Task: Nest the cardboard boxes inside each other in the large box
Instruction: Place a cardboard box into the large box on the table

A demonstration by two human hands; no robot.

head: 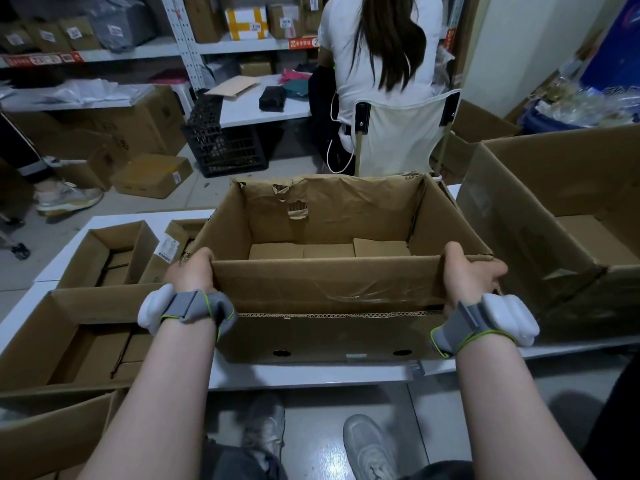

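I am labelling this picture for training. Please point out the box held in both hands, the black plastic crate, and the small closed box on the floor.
Held box (pixel 329 216): head view, inner face of its far wall.
Black plastic crate (pixel 225 147): head view, its front lattice side.
Small closed box on the floor (pixel 152 173): head view, its top face.

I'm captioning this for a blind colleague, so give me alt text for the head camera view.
A person's left hand and right hand grip the near corners of an open cardboard box on a white table. More open boxes sit left and right; another person in a white top sits behind, facing shelves.
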